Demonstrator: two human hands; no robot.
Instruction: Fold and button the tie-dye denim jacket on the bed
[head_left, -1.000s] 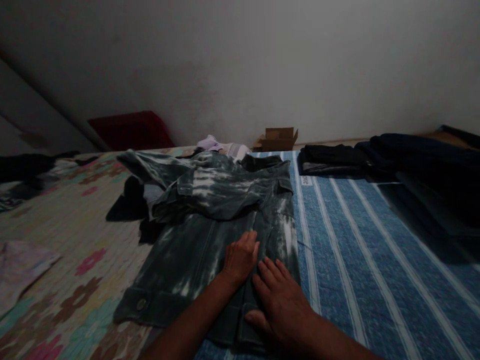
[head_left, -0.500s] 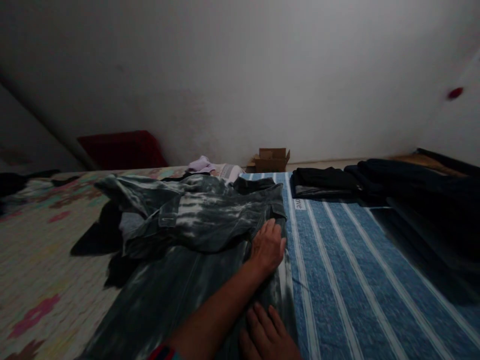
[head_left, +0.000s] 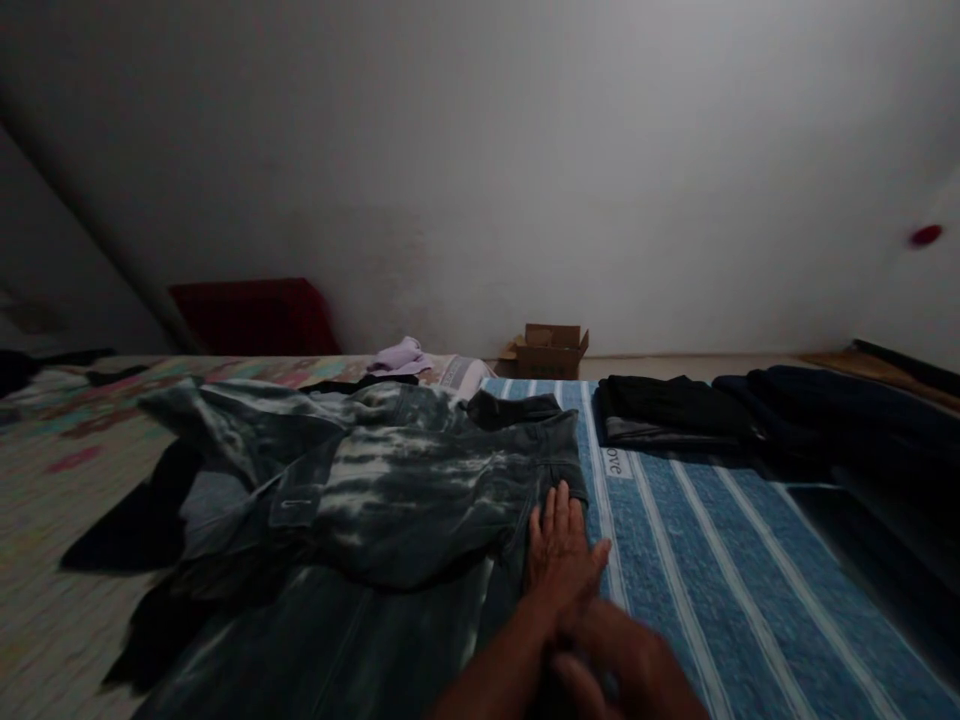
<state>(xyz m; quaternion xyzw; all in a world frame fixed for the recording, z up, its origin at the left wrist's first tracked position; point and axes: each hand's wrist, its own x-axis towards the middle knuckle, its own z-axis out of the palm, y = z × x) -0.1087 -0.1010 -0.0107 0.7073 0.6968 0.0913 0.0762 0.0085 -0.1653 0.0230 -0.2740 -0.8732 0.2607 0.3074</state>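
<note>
Observed left hand (head_left: 564,548) laid palm down and open on the dark grey and white tie-dyed denim jacket (head_left: 420,500), with fingers extended near the jacket's flapped part and thumb spread out towards the striped cloth. Recorded right hand (head_left: 611,640) near the left wrist, overlapping it in view; too blurred and shadowed to tell how far open, or whether touching wrist or jacket. Found jacket spread across the pale floral cover (head_left: 37,520) and the blue cloth with white stripes (head_left: 667,540), with upper part and sleeve bunched over the lower panel. Cut off at the bottom edge of view: lower end of jacket. Partly hidden beneath its left side: black garment (head_left: 135,525) and light grey cloth (head_left: 214,510).

Noted on the striped cloth, to the right, black folded clothes (head_left: 667,405) beside a dark navy clothes pile (head_left: 817,410); too dark to separate or count its layers. Legible on the striped cloth: only the letters "ove". Sighted beyond the jacket: crumpled lilac cloth (head_left: 401,356) and open brown cardboard box (head_left: 551,358), with box contents not visible. Listed near the wall, at left: dark red object (head_left: 259,318), partly concealed behind the floral cover.
</note>
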